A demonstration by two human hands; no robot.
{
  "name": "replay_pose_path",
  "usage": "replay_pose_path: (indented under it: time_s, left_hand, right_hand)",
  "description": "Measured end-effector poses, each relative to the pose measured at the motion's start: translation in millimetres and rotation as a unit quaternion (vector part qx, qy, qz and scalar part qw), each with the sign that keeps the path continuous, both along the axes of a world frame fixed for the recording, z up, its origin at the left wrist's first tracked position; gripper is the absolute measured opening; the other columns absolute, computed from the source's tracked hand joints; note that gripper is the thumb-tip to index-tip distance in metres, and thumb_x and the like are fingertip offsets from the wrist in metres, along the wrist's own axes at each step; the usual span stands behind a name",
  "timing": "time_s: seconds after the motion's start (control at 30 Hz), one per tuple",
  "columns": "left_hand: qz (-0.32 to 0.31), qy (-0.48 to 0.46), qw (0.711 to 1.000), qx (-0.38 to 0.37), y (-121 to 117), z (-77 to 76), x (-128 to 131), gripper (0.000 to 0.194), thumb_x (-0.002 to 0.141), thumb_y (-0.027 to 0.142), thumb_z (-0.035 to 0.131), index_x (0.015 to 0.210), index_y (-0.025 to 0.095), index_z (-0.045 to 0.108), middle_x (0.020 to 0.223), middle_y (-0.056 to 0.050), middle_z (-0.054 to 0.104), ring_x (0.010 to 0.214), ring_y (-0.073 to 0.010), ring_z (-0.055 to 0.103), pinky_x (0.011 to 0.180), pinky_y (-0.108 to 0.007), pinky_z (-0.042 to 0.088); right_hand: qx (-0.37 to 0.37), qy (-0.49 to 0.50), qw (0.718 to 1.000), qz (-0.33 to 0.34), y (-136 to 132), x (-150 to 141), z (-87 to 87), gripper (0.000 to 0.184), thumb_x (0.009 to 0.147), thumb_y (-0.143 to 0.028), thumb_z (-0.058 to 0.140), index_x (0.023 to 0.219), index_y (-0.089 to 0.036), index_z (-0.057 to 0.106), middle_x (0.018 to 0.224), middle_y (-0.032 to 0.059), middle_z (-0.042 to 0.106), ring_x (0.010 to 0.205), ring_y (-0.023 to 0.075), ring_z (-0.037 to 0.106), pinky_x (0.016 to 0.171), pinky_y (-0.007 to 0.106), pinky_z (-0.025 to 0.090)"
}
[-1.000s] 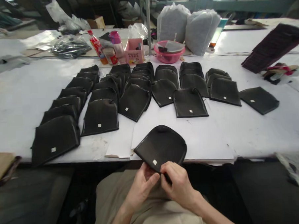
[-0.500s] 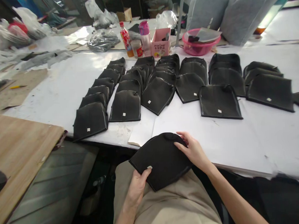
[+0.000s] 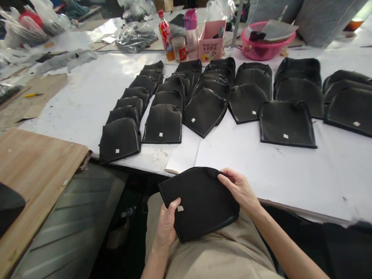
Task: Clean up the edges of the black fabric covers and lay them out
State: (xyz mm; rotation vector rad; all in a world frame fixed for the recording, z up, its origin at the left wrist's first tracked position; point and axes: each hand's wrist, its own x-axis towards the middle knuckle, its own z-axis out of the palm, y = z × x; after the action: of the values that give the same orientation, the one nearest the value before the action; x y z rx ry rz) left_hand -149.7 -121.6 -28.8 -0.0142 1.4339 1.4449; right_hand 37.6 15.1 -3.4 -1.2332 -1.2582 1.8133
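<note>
Over my lap I hold a flat black fabric piece point(image 3: 204, 204) with a curved upper edge, piped borders and a small pale sticker near its left side. My left hand point(image 3: 167, 224) grips its left edge, thumb on top beside the sticker, fingers hidden underneath. At the upper right edge, my right hand point(image 3: 239, 190) pinches the piece between thumb and fingers. Beyond, on the white table, similar black pieces lie in overlapping rows; the nearest ones, such as this black piece point(image 3: 287, 125), carry pale stickers too.
Behind the rows stand a red-labelled bottle point(image 3: 166, 35), a jar point(image 3: 179, 49), a purple-capped bottle point(image 3: 191, 36), a pink box point(image 3: 211, 41) and a pink basin point(image 3: 266, 43). A wooden board point(image 3: 36, 166) juts in at left, with a yellow cutter point(image 3: 33, 95) beyond it.
The black piece has turned slightly and lies flatter, its sticker now uncovered by my left thumb. My right fingers have closed on its upper right edge. The view has shifted left.
</note>
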Motion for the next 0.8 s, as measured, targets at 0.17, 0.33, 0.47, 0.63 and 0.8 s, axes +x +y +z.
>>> replay_pose_path:
  time_s: [0.17,0.33,0.47,0.63,0.8]
  left_hand:
    - [-0.002,0.036,0.999,-0.002,-3,1.2,-5,0.048,0.070,0.030,0.077,0.115,0.015,0.070,0.096,-0.007,0.078,0.085,-0.0248,0.074,0.078,-0.032,0.059]
    - [0.001,0.056,0.998,-0.017,-6,-0.3,-7,0.040,0.071,0.031,0.075,0.107,0.015,0.072,0.091,-0.006,0.078,0.084,-0.0243,0.074,0.076,-0.030,0.058]
    - [0.030,0.049,0.998,-0.029,-7,-2.4,-10,0.044,0.071,0.031,0.075,0.113,0.017,0.071,0.090,-0.003,0.078,0.081,-0.0218,0.074,0.077,-0.029,0.058]
    - [0.056,0.068,0.996,0.000,-5,-0.3,-12,0.050,0.073,0.030,0.075,0.121,0.020,0.067,0.096,-0.003,0.078,0.086,-0.0211,0.074,0.082,-0.031,0.057]
    - [0.057,0.107,0.993,-0.009,-3,4.1,-14,0.050,0.074,0.033,0.074,0.122,0.021,0.067,0.099,-0.003,0.077,0.092,-0.0216,0.073,0.085,-0.030,0.055]
  right_hand:
    - [-0.148,0.063,0.987,0.009,0,-2,0.2,0.040,0.073,-0.054,0.078,0.072,-0.018,0.062,0.062,-0.0015,0.060,0.054,0.0112,0.049,0.050,0.023,0.037]
    - [-0.211,0.110,0.971,0.023,-1,-3,1.2,0.038,0.076,-0.055,0.076,0.076,-0.019,0.064,0.069,0.0014,0.068,0.061,0.0147,0.058,0.062,0.026,0.047]
    - [-0.131,0.098,0.986,0.044,-3,5,-1.0,0.043,0.085,-0.062,0.063,0.085,-0.020,0.066,0.079,0.0015,0.070,0.072,0.0163,0.062,0.070,0.027,0.049]
    - [-0.040,0.016,0.994,0.101,-12,19,-6.2,0.027,0.084,-0.045,0.072,0.091,-0.020,0.065,0.084,-0.0003,0.069,0.077,0.0165,0.061,0.069,0.026,0.047]
    - [-0.088,0.063,0.988,0.106,-18,22,-4.7,0.022,0.085,-0.041,0.072,0.091,-0.021,0.066,0.084,0.0006,0.071,0.076,0.0170,0.062,0.070,0.027,0.048]
